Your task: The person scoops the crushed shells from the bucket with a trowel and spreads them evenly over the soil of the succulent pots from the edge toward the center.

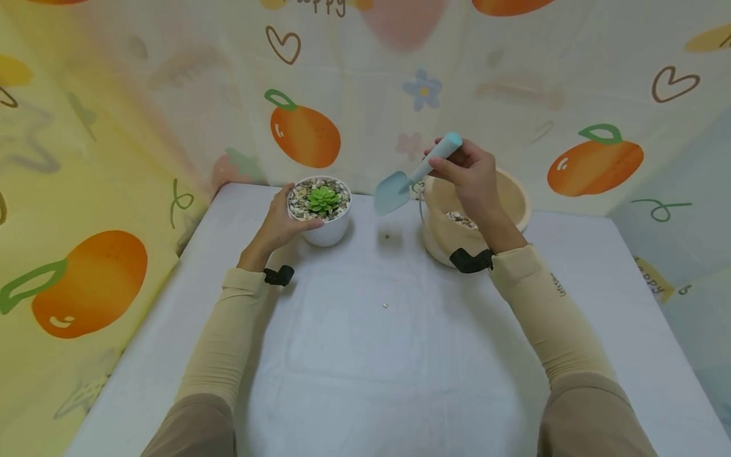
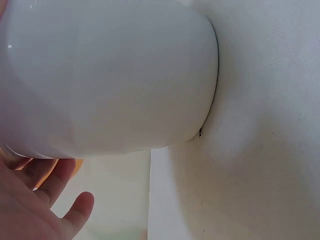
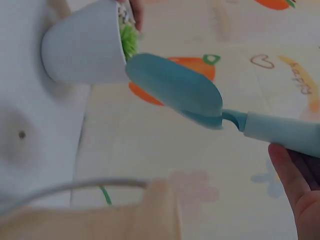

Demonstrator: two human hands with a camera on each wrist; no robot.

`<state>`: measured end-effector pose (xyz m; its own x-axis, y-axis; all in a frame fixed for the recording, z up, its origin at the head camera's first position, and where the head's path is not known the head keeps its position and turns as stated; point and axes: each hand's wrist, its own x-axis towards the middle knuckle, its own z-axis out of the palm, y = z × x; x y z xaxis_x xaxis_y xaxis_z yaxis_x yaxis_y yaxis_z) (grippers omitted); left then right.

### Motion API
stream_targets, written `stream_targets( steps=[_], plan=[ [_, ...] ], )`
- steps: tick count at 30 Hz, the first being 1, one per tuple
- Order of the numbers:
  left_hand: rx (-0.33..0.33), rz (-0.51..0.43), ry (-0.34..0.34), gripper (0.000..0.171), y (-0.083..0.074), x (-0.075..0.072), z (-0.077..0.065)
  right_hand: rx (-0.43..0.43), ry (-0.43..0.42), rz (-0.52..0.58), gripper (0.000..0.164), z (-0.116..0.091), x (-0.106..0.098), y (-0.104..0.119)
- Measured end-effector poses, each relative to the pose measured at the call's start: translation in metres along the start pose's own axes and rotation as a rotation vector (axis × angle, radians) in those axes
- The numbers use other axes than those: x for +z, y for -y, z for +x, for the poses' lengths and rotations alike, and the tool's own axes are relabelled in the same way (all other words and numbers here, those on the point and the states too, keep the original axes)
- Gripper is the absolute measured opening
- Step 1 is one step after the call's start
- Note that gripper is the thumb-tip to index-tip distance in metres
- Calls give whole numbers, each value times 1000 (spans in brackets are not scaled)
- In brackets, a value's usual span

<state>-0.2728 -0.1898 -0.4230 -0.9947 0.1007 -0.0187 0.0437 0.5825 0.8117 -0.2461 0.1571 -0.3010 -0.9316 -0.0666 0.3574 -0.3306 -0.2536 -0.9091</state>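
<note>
My left hand (image 1: 280, 222) grips a white pot (image 1: 327, 235) near its rim, thumb on the near side and fingers round the left. The pot stands upright on the table, its base down on the white cloth in the left wrist view. In it a green succulent (image 1: 323, 200) sits among mixed pebbles (image 1: 302, 190). My right hand (image 1: 471, 174) holds a light blue trowel (image 1: 391, 192) by its handle. The blade tilts down to the left, above the table between pot and bucket. In the right wrist view no pebbles show on the blade (image 3: 175, 87).
A beige bucket (image 1: 440, 235) with a wire handle stands on the right, partly behind my right hand, with some pebbles (image 1: 462, 220) inside. Two small stray pebbles lie on the white table (image 1: 354, 355). A fruit-patterned cloth (image 1: 377, 127) hangs along the back and sides.
</note>
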Motion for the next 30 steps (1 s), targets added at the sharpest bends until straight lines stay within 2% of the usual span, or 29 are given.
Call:
stream_targets(
  steps=[6,16,22,30],
  plan=[
    [-4,17,2,117,-2,-2,-2,-21,-1,36,29,0,-17,16],
    [29,-21,0,115,-1,-2,0,-9,-79,104,33,-1,-41,32],
    [24,-23,-3,115,0,-1,1,-26,-107,154,34,1,-51,41],
    [23,-44,-4,114,3,2,0,-43,-152,166,32,0,-63,54]
  ],
)
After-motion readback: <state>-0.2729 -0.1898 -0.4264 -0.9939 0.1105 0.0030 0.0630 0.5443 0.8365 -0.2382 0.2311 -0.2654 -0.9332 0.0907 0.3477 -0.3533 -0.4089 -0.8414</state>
